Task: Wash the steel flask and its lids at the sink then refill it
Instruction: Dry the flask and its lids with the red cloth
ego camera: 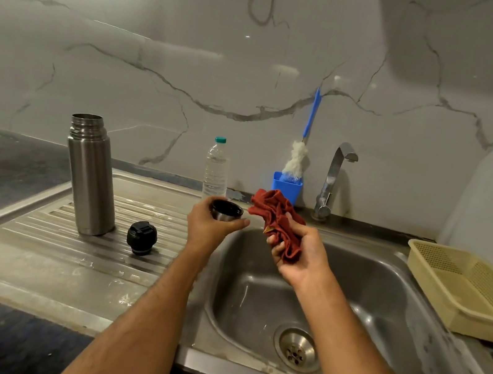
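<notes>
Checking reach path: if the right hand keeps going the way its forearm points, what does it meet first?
Likely the steel cup lid held in the left hand; the right hand, gripping the red cloth, points up-left toward it. Depth is unclear; the water bottle stands beyond.

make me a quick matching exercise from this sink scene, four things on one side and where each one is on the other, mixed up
Things:
1. steel flask
2. black stopper lid
3. steel cup lid
4. red cloth

Places:
A. gripped in the right hand
B. standing upright, uncapped, on the drainboard
C. held in the left hand
D. lying on the drainboard just right of the flask

Pairs: 1-B, 2-D, 3-C, 4-A
</notes>
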